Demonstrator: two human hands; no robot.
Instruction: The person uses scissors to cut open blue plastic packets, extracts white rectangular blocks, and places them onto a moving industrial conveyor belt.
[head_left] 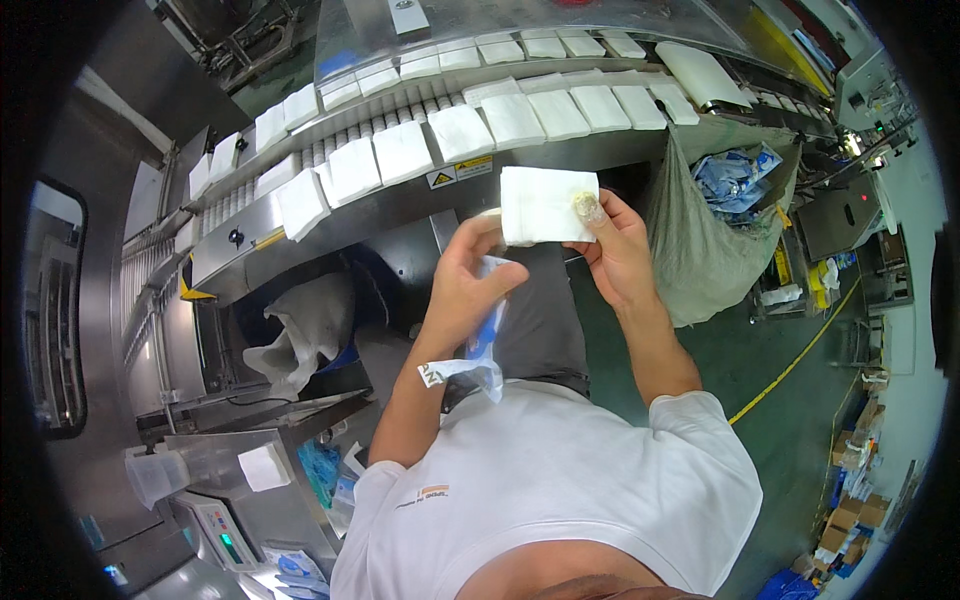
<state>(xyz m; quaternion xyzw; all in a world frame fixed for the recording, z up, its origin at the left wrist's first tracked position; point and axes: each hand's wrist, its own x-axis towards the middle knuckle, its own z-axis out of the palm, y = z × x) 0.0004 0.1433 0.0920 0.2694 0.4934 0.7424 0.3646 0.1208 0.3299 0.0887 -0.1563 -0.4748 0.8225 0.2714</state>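
My right hand (620, 250) grips a stack of folded white wipes (545, 205) by its right edge, thumb on top. A pale yellowish, crusty-looking covering shows at that thumb's tip; I cannot tell what it is. At the stack's left edge are the curled fingers of my left hand (470, 275); whether they touch it is unclear. A torn blue-and-white plastic wrapper (487, 335) hangs from my left hand, below the thumb, down toward my shirt.
Ahead, two curved rows of white stacks lie on a roller conveyor (320, 150). A large woven sack (690, 230) with blue-and-white wrappers hangs at the right. A scale (215, 530) and another white stack (265, 467) are at the lower left. Cardboard boxes (845, 515) line the right wall.
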